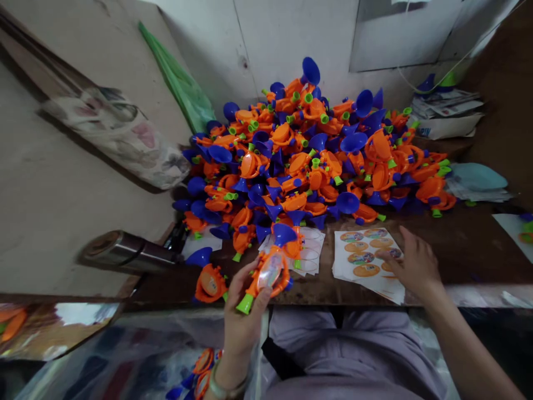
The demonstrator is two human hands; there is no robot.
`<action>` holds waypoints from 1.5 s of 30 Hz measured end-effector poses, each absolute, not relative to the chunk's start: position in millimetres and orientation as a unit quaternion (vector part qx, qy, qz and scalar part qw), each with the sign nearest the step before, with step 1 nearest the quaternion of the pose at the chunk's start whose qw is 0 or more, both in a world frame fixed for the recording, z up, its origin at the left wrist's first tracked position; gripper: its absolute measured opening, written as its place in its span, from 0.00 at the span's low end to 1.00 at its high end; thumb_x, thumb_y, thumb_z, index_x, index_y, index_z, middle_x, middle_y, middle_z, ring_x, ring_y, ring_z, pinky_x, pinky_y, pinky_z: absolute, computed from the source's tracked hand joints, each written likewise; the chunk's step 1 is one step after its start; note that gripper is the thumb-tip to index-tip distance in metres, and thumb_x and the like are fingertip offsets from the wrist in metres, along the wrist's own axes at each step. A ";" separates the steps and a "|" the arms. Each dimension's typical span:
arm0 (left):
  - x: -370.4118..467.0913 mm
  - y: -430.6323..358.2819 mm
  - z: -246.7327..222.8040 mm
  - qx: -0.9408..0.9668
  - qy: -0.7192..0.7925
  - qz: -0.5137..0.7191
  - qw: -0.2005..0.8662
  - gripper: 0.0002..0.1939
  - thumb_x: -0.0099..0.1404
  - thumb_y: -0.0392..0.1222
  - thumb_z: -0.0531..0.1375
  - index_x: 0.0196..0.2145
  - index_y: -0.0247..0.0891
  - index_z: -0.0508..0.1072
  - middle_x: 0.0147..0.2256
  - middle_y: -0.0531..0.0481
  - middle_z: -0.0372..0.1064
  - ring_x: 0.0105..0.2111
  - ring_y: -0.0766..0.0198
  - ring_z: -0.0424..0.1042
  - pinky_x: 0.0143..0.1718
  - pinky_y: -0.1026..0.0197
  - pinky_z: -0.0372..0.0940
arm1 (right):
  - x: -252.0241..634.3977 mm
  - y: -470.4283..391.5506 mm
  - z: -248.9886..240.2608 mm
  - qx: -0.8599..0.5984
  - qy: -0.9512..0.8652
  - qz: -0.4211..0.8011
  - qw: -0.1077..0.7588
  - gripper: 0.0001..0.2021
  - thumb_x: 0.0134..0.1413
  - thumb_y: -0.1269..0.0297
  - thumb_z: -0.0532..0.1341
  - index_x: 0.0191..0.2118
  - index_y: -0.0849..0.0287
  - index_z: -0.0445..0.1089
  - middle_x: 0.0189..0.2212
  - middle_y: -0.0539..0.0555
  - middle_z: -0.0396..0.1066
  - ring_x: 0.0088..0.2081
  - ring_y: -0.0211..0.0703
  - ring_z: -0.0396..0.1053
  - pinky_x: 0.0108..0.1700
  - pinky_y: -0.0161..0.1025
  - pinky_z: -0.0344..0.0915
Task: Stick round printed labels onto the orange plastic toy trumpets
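My left hand is wrapped round an orange toy trumpet with a blue bell and a green mouthpiece. A shiny oval label shows on the trumpet's upward face. My right hand is over the right edge of a stack of sticker sheets printed with oval stickers. Its thumb and fingers are apart, the thumb near a sticker; whether it touches the sheet is unclear. Left of the held trumpet, another toy trumpet with an oval label lies at the table edge. Behind the held one are peeled-looking backing sheets.
A large heap of toy trumpets covers the back of the table. A steel flask lies or leans at the left. A light-blue dish sits on papers at the right. Below the left edge, a plastic bag holds more trumpets.
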State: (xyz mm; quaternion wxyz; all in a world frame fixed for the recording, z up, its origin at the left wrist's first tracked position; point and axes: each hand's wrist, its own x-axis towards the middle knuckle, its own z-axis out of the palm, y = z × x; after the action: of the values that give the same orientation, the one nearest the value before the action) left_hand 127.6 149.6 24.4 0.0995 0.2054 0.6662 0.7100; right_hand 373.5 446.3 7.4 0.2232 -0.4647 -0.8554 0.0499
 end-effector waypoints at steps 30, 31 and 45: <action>193.6 229.7 50.3 0.129 0.384 0.725 0.557 0.43 0.52 0.65 0.78 0.59 0.40 0.79 0.63 0.34 0.75 0.67 0.35 0.69 0.69 0.37 0.64 | 356.4 402.2 56.4 -0.394 -0.580 0.523 0.485 0.28 0.49 0.51 0.77 0.52 0.49 0.66 0.40 0.51 0.77 0.38 0.46 0.79 0.34 0.38 0.75; 196.6 237.1 57.3 0.111 0.360 0.715 0.588 0.43 0.48 0.64 0.79 0.57 0.38 0.81 0.59 0.33 0.79 0.64 0.34 0.73 0.67 0.36 0.67 | 353.8 398.8 55.5 -0.381 -0.591 0.531 0.474 0.27 0.51 0.51 0.76 0.52 0.49 0.66 0.40 0.51 0.77 0.39 0.46 0.79 0.34 0.38 0.75; 220.8 252.4 67.8 0.051 0.466 0.758 0.453 0.32 0.52 0.59 0.80 0.50 0.40 0.84 0.54 0.42 0.83 0.60 0.41 0.78 0.68 0.40 0.67 | 336.0 363.5 77.5 -0.235 -0.843 0.109 0.471 0.11 0.73 0.64 0.60 0.56 0.48 0.73 0.50 0.54 0.79 0.60 0.56 0.68 0.64 0.55 0.62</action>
State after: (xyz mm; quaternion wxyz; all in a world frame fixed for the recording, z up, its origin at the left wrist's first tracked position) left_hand 220.8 252.4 67.8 0.4532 0.0509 0.4661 0.7581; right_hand 336.0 363.5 77.5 0.4710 -0.2355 -0.8431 0.1088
